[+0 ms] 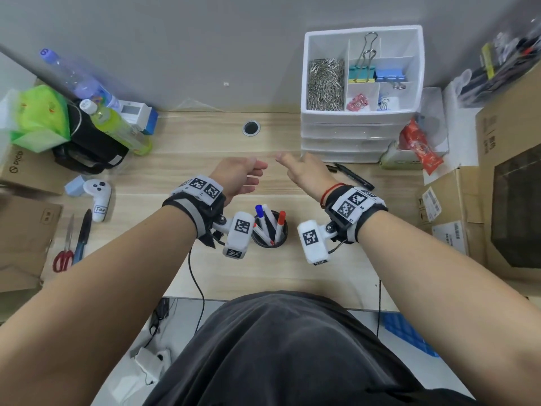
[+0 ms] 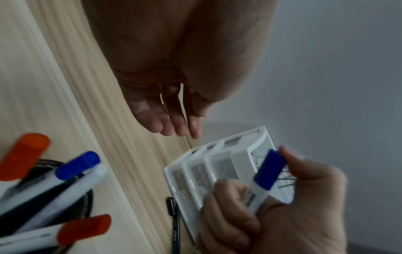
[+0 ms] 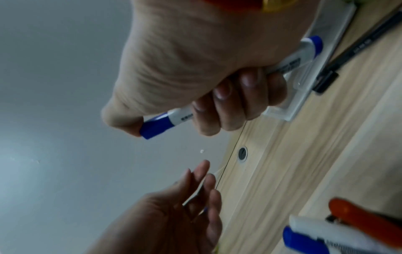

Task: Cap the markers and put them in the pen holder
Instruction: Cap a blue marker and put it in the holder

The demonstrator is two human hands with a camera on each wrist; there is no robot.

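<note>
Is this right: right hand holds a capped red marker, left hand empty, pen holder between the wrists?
Not quite. The marker gripped by the right hand has a blue cap, not red, as the right wrist view shows. The rest stands: the left hand is empty and the pen holder sits between the wrists.

The right hand [image 3: 206, 72] grips a capped blue marker [image 3: 161, 124]; the left hand [image 3: 174, 211] lies open.
</note>
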